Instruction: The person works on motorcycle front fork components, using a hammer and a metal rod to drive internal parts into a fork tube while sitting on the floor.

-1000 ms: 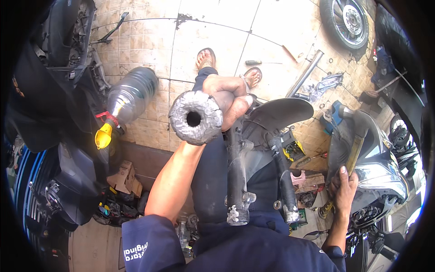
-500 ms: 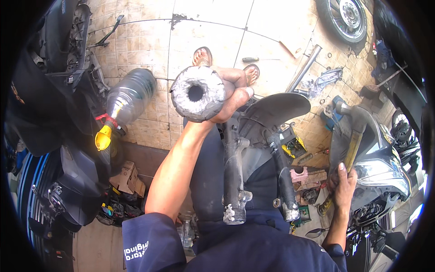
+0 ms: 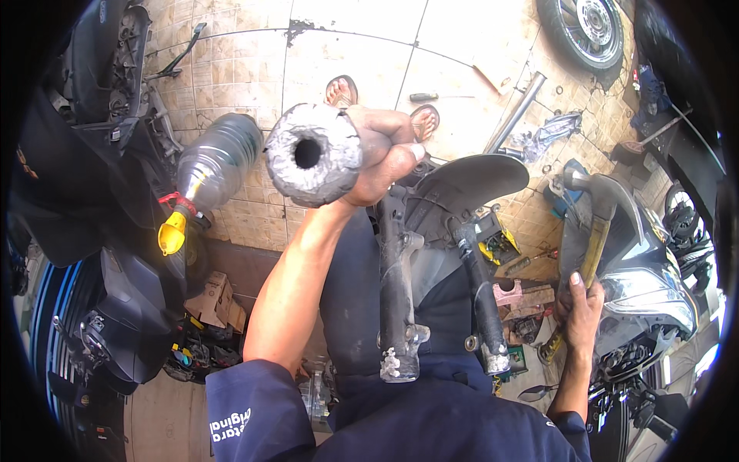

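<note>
My left hand [image 3: 381,154] is raised toward the camera and grips a thick grey metal tube [image 3: 312,154], its hollow end facing me. My right hand [image 3: 581,312] is low at the right and holds the yellowish handle of a hammer [image 3: 593,231], whose head points up beside a scooter's front. Between my arms a motorcycle front fork [image 3: 400,292] with two grimy legs and a black mudguard [image 3: 469,185] lies across my lap. My sandalled feet [image 3: 341,91] rest on the tiled floor beyond.
A plastic bottle with a yellow spout [image 3: 204,181] hangs at the left beside dark scooter bodywork [image 3: 100,100]. A wheel [image 3: 581,31], a metal pipe [image 3: 514,114] and a screwdriver [image 3: 431,97] lie on the tiles. Small parts and boxes [image 3: 212,304] clutter the floor.
My left hand has lifted the grey tube higher and closer to the camera. My right hand has stayed on the hammer handle.
</note>
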A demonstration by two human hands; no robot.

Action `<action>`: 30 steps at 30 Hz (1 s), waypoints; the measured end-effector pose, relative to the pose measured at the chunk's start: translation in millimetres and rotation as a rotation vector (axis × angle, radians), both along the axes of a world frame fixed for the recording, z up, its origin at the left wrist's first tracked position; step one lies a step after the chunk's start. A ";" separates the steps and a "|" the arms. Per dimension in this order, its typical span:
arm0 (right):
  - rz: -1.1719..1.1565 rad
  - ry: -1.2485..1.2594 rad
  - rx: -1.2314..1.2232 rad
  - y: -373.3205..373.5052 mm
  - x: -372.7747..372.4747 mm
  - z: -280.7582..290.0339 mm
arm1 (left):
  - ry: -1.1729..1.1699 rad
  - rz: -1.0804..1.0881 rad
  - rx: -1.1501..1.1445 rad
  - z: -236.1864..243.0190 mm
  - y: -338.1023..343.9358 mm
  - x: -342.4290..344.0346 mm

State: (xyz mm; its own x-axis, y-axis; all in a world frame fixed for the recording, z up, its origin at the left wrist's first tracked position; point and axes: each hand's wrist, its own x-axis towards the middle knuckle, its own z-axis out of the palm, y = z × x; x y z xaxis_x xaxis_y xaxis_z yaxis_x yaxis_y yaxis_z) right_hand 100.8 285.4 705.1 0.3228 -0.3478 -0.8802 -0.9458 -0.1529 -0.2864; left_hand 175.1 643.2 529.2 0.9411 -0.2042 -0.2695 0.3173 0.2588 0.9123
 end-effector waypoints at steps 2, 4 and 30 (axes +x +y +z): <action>-0.005 0.005 0.002 4.9 2.9 0.8 | -0.013 0.006 -0.005 -1.4 1.6 -0.5; 0.004 0.009 -0.001 5.5 2.4 0.4 | -0.001 0.000 -0.018 -1.1 2.5 -0.7; 0.340 -0.516 -0.251 35.2 72.5 89.4 | -0.032 -0.071 -0.050 -11.6 7.7 -3.3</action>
